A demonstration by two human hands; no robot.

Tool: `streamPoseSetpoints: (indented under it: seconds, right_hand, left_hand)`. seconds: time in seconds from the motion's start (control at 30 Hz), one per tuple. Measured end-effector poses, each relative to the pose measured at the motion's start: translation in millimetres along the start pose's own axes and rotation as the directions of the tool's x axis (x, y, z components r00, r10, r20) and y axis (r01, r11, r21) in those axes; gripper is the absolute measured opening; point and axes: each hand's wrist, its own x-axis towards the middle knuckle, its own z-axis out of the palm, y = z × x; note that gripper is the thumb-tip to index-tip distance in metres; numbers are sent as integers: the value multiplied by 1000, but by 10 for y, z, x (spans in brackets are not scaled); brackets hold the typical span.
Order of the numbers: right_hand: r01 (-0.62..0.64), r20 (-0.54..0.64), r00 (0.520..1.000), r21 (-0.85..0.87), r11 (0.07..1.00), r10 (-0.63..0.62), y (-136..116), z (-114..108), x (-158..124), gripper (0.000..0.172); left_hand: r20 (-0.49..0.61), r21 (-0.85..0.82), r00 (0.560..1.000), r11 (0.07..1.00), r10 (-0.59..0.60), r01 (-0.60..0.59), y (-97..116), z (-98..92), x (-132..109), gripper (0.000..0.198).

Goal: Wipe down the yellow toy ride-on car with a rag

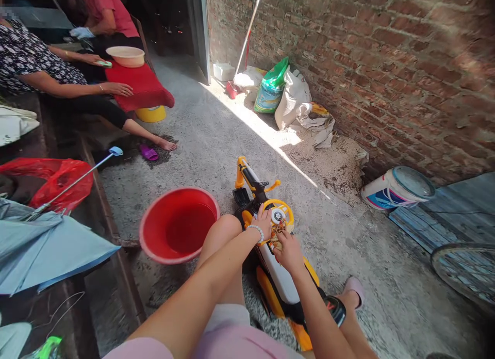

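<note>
One red basin (pixel 178 226) empty | left hand (pixel 262 222) gripping toy steering wheel (pixel 288 213) | right hand (pixel 289 251) pinching its hub (pixel 277 215)

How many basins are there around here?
3: a red basin beside the person's knee, a peach basin on a red cloth, a yellow basin under that cloth; others may be hidden.

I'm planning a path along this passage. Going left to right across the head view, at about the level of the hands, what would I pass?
Blue umbrella → red plastic basin → yellow and white toy ride-on → white paint bucket on its side → bicycle wheel
</note>
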Motion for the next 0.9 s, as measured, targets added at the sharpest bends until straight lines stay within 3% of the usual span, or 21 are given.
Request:
streamPoseSetpoints:
  seconds: [0.1, 0.23, 0.33, 0.43, 0.63, 0.7, 0.77, 0.83, 0.9]
  right_hand:
    - [57, -119, 992, 121, 991, -43, 152, 41, 81, 42]
    - [170, -292, 950, 173, 970, -114, 187, 7, 496, 50]
    - [187, -217, 964, 143, 972, -154, 110, 70, 762, 57]
    - [160, -100, 984, 91, 983, -151, 103, 180, 821, 60]
    - [222, -22, 975, 25, 975, -221, 295, 176, 418, 63]
    - [196, -45, 980, 56, 979, -193, 342, 154, 254, 64]
    - [153, -74, 987, 129, 980, -145, 390, 132, 143, 63]
    - [96, -109, 991, 223, 970, -73, 439, 82, 110, 62]
    - [41, -158, 987, 290, 956, 5, 467, -10, 159, 61]
  left_hand:
    - [-22, -17, 999, 999, 36, -37, -44, 14, -43, 87]
    - [42, -8, 999, 1000, -8, 8, -128, 14, -61, 94]
    - [87, 25, 996, 999, 21, -23, -174, 4, -86, 93]
    - [102, 65, 994, 997, 27, -33, -179, -13, -122, 90]
    - [135, 63, 991, 998, -3, -6, -100, -93, -156, 96]
    - [74, -30, 996, 998, -49, 51, -83, -123, -124, 100]
    - [-8, -212, 981, 959, -193, 187, -79, -155, -58, 97]
    - [20, -460, 930, 823, -366, 334, -80, -188, 30, 80]
    - [119, -641, 886, 648, -447, 413, -76, -214, 114, 54]
